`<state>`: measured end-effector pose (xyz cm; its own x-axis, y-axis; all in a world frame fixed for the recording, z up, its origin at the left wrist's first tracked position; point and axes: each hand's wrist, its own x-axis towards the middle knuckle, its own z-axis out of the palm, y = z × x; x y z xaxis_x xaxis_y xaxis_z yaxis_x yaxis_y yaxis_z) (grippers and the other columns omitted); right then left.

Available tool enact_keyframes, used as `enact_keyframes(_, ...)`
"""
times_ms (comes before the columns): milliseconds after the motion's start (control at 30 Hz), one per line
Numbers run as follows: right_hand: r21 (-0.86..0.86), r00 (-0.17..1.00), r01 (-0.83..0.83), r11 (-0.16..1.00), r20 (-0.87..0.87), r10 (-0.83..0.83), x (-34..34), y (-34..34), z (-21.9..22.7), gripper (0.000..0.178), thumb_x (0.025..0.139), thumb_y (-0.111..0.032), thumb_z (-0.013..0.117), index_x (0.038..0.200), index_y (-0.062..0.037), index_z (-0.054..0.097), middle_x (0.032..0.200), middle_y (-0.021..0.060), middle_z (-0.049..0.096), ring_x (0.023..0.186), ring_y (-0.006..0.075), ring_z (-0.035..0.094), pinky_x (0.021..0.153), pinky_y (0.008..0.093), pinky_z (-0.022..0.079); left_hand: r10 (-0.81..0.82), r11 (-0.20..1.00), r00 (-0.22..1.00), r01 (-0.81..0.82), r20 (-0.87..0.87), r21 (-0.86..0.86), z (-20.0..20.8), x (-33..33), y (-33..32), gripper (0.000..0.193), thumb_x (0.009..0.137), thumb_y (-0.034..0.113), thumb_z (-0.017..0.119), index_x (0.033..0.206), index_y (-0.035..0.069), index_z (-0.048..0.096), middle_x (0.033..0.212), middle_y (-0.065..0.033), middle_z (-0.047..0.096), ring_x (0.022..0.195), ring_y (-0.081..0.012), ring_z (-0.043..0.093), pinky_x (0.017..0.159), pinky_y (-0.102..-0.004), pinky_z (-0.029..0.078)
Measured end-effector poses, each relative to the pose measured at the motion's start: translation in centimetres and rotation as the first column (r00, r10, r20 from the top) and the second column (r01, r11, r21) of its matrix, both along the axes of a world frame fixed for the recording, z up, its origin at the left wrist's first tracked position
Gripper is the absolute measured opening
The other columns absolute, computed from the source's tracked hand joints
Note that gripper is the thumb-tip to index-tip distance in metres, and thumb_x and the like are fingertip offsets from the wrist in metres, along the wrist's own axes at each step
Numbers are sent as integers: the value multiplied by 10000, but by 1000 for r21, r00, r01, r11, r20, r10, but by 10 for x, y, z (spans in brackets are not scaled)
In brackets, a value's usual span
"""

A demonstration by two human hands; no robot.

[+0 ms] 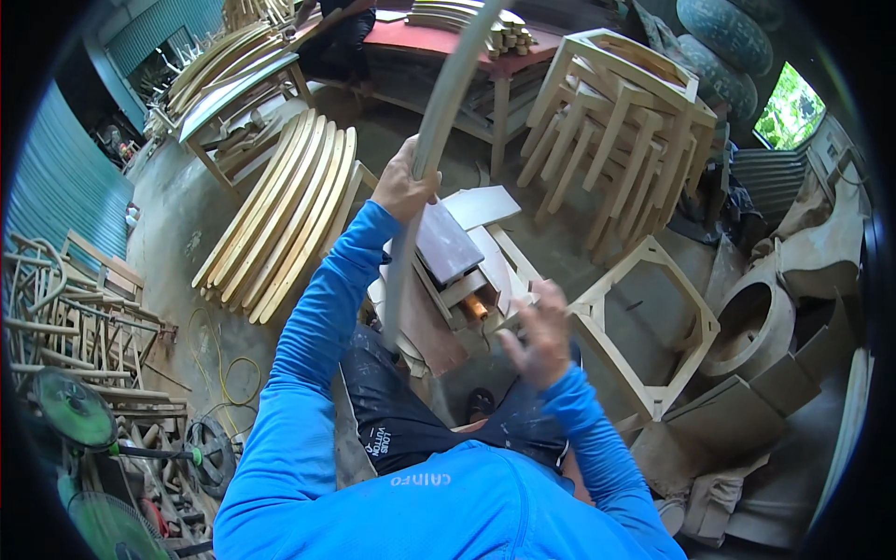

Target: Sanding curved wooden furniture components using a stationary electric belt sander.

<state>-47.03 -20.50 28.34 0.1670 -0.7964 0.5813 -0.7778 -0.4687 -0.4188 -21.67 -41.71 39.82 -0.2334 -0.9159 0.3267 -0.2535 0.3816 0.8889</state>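
My left hand [406, 184] is wrapped around a long curved wooden slat [452, 79], held up so that it rises past the top edge. Its lower end hangs in front of a low workbench and looks blurred. Over the right side of that bench is my right hand [539, 338], somewhat smeared by motion, fingers apart and nothing visible in it. Between the hands lies a purple-grey flat board [446, 243] on the bench, beside pale board pieces [481, 205]. An orange cylinder [476, 307] shows under the board's near end.
Several curved slats [289, 210] lean in a row at the left. An angular wooden frame [686, 317] lies to the right, with stacked wooden frames [625, 121] behind it. Green fans [75, 408] stand lower left. Another person [338, 37] is by a red-topped table [401, 35].
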Motion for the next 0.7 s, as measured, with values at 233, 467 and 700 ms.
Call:
enact_keyframes(233, -216, 913, 274, 937, -248, -324, -120, 65, 87, 941, 596, -121, 908, 1449, -145, 513, 1578, 203, 373, 1465, 416, 342, 1200, 540, 297, 375, 711, 658, 248, 653, -658, -53, -43, 56, 248, 801, 194, 718, 1047, 189, 684, 896, -52, 695, 816, -234, 720, 706, -398, 558)
enact_keyframes(467, 754, 992, 102, 649, -129, -6, -223, 186, -27, 756, 633, -395, 903, 1258, -51, 654, 1131, 204, 705, 1054, 359, 692, 947, 423, 537, 126, 389, 661, 653, 740, -650, -127, -96, 115, 259, 778, 255, 707, 1007, 206, 597, 928, 9, 577, 910, -168, 637, 843, -352, 516)
enact_keyframes(700, 683, 947, 286, 672, -94, -307, -168, 280, -79, 374, 676, -348, 863, 906, -90, 719, 821, 150, 723, 740, 340, 712, 683, 428, 564, -325, 621, 404, 773, 855, -129, -135, -96, 125, 846, 797, 493, 767, 1510, 196, 421, 1287, -109, 584, 1283, -316, 530, 1198, -622, 217)
